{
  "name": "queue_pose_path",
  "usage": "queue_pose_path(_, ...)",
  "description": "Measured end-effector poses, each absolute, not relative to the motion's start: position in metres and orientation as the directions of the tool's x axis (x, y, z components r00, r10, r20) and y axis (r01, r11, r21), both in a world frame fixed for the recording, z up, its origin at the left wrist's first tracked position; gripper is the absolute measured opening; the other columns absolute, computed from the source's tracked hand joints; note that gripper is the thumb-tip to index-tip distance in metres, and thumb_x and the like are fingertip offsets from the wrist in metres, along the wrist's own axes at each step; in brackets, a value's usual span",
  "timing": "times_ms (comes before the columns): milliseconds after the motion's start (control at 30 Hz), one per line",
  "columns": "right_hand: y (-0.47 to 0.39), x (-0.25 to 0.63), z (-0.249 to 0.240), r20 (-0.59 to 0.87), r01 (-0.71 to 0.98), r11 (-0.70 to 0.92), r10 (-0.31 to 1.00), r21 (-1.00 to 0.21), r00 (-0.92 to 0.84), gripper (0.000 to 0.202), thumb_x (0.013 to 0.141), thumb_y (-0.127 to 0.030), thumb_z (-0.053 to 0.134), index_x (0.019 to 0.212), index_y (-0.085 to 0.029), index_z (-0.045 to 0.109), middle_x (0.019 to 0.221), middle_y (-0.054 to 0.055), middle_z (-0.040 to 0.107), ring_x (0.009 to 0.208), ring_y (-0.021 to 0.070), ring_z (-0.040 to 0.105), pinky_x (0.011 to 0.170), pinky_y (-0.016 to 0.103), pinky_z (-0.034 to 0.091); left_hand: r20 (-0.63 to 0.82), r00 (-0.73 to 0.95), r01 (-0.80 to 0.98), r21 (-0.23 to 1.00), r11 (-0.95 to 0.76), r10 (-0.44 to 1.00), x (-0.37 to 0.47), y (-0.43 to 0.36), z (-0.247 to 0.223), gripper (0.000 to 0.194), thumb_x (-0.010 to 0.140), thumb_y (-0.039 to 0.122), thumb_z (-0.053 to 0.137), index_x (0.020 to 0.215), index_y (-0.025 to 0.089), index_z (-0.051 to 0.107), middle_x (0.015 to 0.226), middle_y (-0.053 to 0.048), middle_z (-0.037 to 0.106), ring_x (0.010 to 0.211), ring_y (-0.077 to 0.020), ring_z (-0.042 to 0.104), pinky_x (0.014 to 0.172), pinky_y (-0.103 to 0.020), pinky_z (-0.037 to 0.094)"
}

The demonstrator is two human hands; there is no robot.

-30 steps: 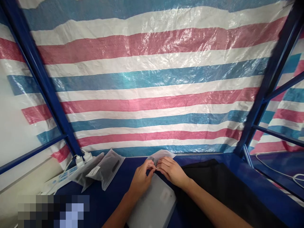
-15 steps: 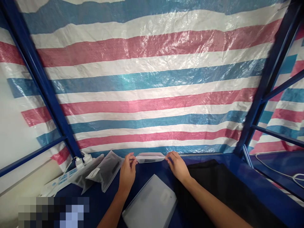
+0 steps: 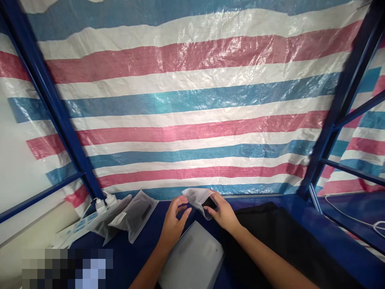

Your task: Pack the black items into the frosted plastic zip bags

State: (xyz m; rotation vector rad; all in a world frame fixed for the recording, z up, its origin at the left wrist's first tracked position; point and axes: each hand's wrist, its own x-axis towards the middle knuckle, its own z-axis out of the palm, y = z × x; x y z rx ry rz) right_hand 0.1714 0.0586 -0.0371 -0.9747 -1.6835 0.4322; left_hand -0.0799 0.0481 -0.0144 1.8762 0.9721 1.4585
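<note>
— Starting with the head view: holding what in the right hand?

— Pinching a small frosted bag by its right side, just below the centre of the frame. Glimpsing something dark at the opening, too hidden to name.

— And with the left hand?

— Gripping nothing, by the look of it. Curving loosely with fingers and thumb parted, right at the left side of that bag. Can't tell whether touching or just short of touching.

— Below the hands?

— See a large frosted pack, lying flat on the blue bench at lower centre, partly behind the left forearm. To its right, a black cloth, spread toward the lower right.

— And over at lower left?

— Find two more frosted bags, overlapping: a front bag with a white label, and a rear bag beside a white power strip with plugs in its far end. Below those, only pixelated blocks.

— Behind everything?

— Look up at a striped sheet between blue posts, with a white cable at lower right.
</note>
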Motion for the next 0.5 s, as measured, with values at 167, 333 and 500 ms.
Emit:
queue_pose_path(167,0.064,0.173,-0.036,0.296,-0.290,0.301,0.953,-0.908,0.063,0.058,0.079,-0.055,0.093,0.124,-0.023,0.075,0.115,0.010,0.082,0.106,0.0345,0.078,0.096,0.049,0.062,0.362,0.030,0.026,0.932,-0.363,0.932,-0.083,0.059,-0.022,0.065,0.097,0.060,0.072,0.151,0.026,0.059,0.160,-0.015,0.057,0.148,-0.0353,0.054,0.120,-0.050,0.046)
queue_pose_path(333,0.053,0.170,-0.033,0.122,-0.500,0.006,0.973,-0.866,-0.198,0.056,0.075,-0.055,0.097,0.113,-0.018,0.080,0.106,0.012,0.084,0.095,0.0302,0.080,0.090,0.043,0.062,0.176,0.255,-0.130,0.981,-0.147,0.951,-0.077,0.046,-0.004,0.070,0.095,0.070,0.068,0.144,0.021,0.070,0.143,-0.015,0.072,0.130,-0.0371,0.068,0.114,-0.050,0.051)
queue_pose_path(500,0.045,0.169,-0.033,0.080,-0.411,-0.066,0.941,-0.909,-0.329,0.054,0.069,-0.050,0.102,0.108,-0.017,0.083,0.096,0.010,0.084,0.091,0.0279,0.079,0.088,0.040,0.061,0.256,0.306,0.022,0.961,-0.275,0.917,-0.068,0.036,-0.001,0.046,0.098,0.060,0.069,0.112,0.018,0.083,0.102,-0.006,0.081,0.096,-0.0277,0.073,0.088,-0.033,0.056)
